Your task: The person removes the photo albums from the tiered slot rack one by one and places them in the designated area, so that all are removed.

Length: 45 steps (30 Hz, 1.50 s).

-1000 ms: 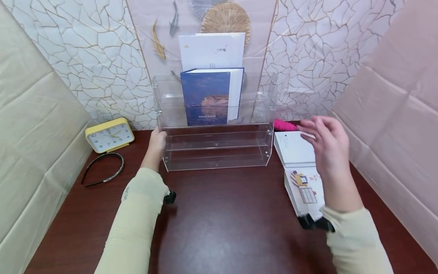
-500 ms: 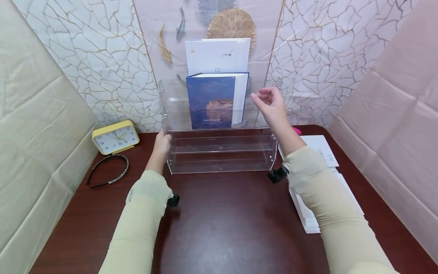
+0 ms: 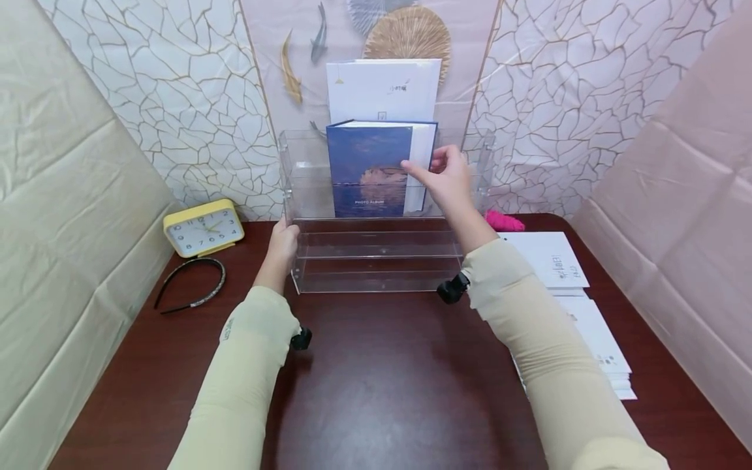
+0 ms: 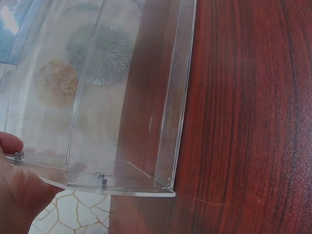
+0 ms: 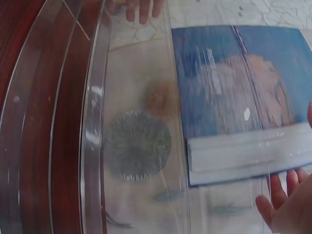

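A clear acrylic tiered rack [image 3: 376,281] stands on the table against the back wall. My left hand [image 3: 282,245] grips its left side panel, thumb showing on the inner face in the left wrist view. A blue photo album [image 3: 367,163] stands upright in an upper tier. My right hand [image 3: 449,176] is at the album's right edge, thumb over the front cover and fingers round behind; the fingertips [image 5: 278,192] show at that edge in the right wrist view. Behind the album stands a taller white book [image 3: 382,85].
On the left are a yellow-framed clock [image 3: 202,228] and a black headband [image 3: 190,303]. White books [image 3: 593,333] lie in stacks on the right, partly under my right forearm, with a pink item [image 3: 505,222] behind them. Fabric walls [image 3: 664,189] border the table.
My right hand has swung left from above the white books to the photo album's right edge, its thumb now over the cover. My left hand has kept its grip on the rack.
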{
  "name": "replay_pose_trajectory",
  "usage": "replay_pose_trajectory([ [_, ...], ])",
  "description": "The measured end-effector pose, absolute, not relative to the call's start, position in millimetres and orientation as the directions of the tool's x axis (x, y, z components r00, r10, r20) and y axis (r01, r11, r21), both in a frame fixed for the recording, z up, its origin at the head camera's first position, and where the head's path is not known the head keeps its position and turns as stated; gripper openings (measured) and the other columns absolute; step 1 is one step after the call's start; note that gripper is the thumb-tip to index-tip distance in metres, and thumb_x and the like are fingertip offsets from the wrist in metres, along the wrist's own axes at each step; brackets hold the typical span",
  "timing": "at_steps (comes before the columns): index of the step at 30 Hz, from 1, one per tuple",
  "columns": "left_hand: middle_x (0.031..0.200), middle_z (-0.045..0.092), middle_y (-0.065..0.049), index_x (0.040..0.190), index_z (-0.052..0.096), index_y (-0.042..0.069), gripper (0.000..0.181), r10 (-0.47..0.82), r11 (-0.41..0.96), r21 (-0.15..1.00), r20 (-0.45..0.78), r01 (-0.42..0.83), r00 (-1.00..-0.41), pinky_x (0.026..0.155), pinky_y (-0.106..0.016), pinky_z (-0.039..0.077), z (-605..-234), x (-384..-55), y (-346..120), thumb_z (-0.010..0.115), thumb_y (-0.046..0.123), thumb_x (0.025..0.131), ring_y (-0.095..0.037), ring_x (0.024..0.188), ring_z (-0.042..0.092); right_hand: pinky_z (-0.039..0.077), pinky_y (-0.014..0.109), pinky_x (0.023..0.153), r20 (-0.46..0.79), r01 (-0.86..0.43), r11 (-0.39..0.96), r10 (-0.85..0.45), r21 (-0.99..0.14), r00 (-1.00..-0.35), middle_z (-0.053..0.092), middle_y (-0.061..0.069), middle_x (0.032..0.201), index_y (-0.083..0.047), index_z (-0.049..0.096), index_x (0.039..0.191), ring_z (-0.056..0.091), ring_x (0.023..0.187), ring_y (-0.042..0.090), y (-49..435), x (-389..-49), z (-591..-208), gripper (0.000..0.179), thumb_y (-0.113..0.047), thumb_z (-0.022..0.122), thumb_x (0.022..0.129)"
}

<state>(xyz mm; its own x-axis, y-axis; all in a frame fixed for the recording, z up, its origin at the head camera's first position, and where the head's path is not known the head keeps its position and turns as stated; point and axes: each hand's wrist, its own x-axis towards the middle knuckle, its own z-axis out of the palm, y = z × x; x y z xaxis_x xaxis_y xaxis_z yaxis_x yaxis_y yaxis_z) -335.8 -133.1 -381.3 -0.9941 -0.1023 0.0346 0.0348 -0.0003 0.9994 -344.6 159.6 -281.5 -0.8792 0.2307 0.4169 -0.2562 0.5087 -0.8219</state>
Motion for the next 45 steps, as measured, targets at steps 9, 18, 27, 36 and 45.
replay_pose_trajectory([
  [9, 0.128, 0.048, -0.023, 0.14, 0.039, -0.001, 0.057, -0.119, -0.024, 0.998, 0.048, 0.052, -0.992, 0.077, -0.031, 0.04, -392.4, -342.6, -135.5, 0.032, -0.007, 0.083, -0.026, 0.089, 0.045, 0.04, 0.035, 0.076, 0.393, -0.144, 0.669, 0.237, -0.729, -0.888, 0.048, 0.011, 0.104, -0.004, 0.04, 0.109, 0.046, 0.091, 0.023, 141.5, -347.4, -282.2, 0.075, -0.047, 0.082, 0.063],
  [18, 0.14, 0.039, -0.02, 0.144, 0.033, 0.0, 0.061, -0.108, -0.014, 0.999, 0.041, 0.043, -0.993, 0.078, -0.032, 0.036, -383.3, -336.1, -136.9, 0.03, -0.008, 0.083, -0.027, 0.095, 0.04, 0.043, 0.034, 0.081, 0.363, -0.136, 0.637, 0.239, -0.759, -0.901, 0.054, 0.008, 0.107, -0.006, 0.039, 0.114, 0.052, 0.095, 0.022, 130.8, -351.6, -273.3, 0.072, -0.037, 0.083, 0.066],
  [27, 0.114, 0.056, -0.018, 0.136, 0.048, 0.007, 0.057, -0.118, -0.049, 0.995, 0.081, 0.087, -0.99, 0.075, -0.037, 0.043, -412.0, -358.1, -144.3, 0.035, -0.005, 0.082, -0.026, 0.082, 0.05, 0.042, 0.032, 0.086, 0.39, -0.181, 0.672, 0.173, -0.718, -0.904, 0.054, 0.006, 0.112, -0.007, 0.044, 0.114, 0.052, 0.101, 0.02, 119.3, -353.2, -256.6, 0.067, -0.038, 0.082, 0.068],
  [36, 0.141, 0.038, -0.021, 0.144, 0.033, 0.003, 0.061, -0.105, -0.083, 0.996, 0.012, 0.021, -0.994, 0.094, -0.037, 0.036, -385.5, -337.1, -140.3, 0.031, -0.009, 0.085, -0.028, 0.104, 0.044, 0.04, 0.035, 0.089, 0.42, -0.242, 0.702, 0.089, -0.67, -0.903, 0.053, 0.011, 0.112, -0.007, 0.035, 0.122, 0.052, 0.103, 0.024, 104.5, -352.1, -251.4, 0.071, -0.036, 0.078, 0.074],
  [45, 0.144, 0.036, -0.015, 0.144, 0.034, 0.002, 0.059, -0.107, -0.031, 0.999, 0.032, 0.035, -0.994, 0.103, -0.041, 0.029, -391.0, -346.1, -135.6, 0.031, -0.007, 0.085, -0.029, 0.124, 0.034, 0.04, 0.035, 0.09, 0.424, -0.234, 0.679, 0.127, -0.696, -0.897, 0.051, 0.013, 0.116, -0.007, 0.03, 0.124, 0.05, 0.106, 0.025, 107.8, -351.8, -254.1, 0.072, -0.034, 0.076, 0.075],
])
